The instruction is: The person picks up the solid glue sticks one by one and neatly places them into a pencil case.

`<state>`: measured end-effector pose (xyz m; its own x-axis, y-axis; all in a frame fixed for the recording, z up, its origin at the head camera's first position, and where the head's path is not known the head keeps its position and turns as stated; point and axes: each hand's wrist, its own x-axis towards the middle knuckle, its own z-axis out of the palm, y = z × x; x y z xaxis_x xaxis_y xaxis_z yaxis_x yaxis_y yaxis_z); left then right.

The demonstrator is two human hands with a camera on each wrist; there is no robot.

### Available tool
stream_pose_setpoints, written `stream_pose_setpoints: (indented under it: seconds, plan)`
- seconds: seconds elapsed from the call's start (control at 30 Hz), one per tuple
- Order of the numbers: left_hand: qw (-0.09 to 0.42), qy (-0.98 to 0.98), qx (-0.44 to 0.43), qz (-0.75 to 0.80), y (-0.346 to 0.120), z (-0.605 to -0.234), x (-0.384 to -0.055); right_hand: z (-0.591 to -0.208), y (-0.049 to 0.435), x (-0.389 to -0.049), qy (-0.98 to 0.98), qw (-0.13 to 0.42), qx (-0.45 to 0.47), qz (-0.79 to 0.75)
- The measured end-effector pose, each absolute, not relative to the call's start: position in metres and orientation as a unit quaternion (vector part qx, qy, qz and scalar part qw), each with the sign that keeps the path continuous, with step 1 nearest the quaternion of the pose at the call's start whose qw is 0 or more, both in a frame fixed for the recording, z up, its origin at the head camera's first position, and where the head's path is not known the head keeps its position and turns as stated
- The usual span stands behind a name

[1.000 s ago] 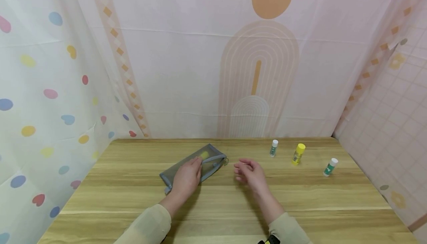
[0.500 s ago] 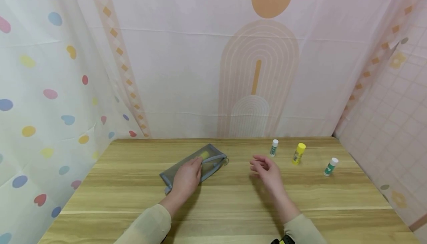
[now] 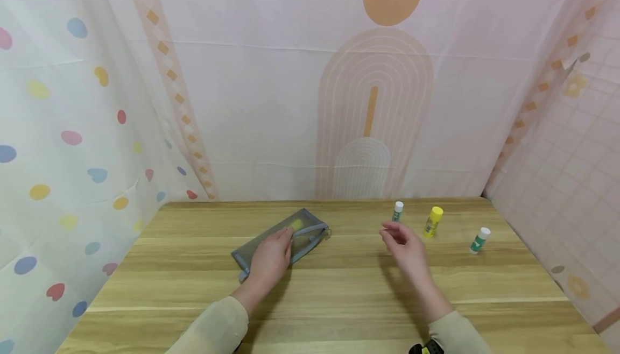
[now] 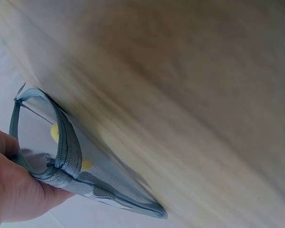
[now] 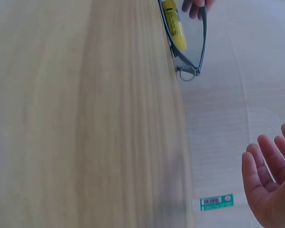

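A grey mesh zipper pouch (image 3: pixel 310 219) lies slanted on the table, its mouth gaping in the left wrist view. My left hand (image 3: pixel 271 257) pinches the rim of that mouth between thumb and fingers. Through the opening a yellow glue stick (image 5: pixel 174 23) is visible inside. My right hand (image 3: pixel 407 249) hovers over the table with loosely bent fingers, holding nothing. Just beyond it stands a small white-capped glue stick (image 3: pixel 397 212), its lower end hidden by the fingers in the head view. To its right, a yellow glue stick (image 3: pixel 433 222) stands upright.
Farther right stands another white-capped green glue stick (image 3: pixel 479 241). The wooden table (image 3: pixel 329 311) ends at the back against a patterned curtain (image 3: pixel 271 101), with more curtains along both sides. A metal ring (image 5: pixel 187 73) hangs at the pouch's corner.
My right hand has moved right and slightly away from me, from beside the pouch to near the small glue stick. My left hand and the pouch have stayed in place.
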<state>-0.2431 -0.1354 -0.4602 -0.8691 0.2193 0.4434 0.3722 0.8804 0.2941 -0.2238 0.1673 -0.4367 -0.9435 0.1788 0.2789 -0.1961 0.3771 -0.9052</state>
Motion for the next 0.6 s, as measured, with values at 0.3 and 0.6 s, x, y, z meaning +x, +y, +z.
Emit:
stream_pose_setpoints:
  seconds: [0.3, 0.6]
  plan:
    - [0.21, -0.946, -0.159, -0.189, -0.135, -0.46, -0.243, -0.435, 0.18, -0.221, -0.844, 0.219, 0.04, 0.488]
    - [0.208, -0.946, -0.159, -0.189, -0.135, -0.46, -0.242, -0.433, 0.196, -0.216, -0.862, 0.265, 0.079, 0.424]
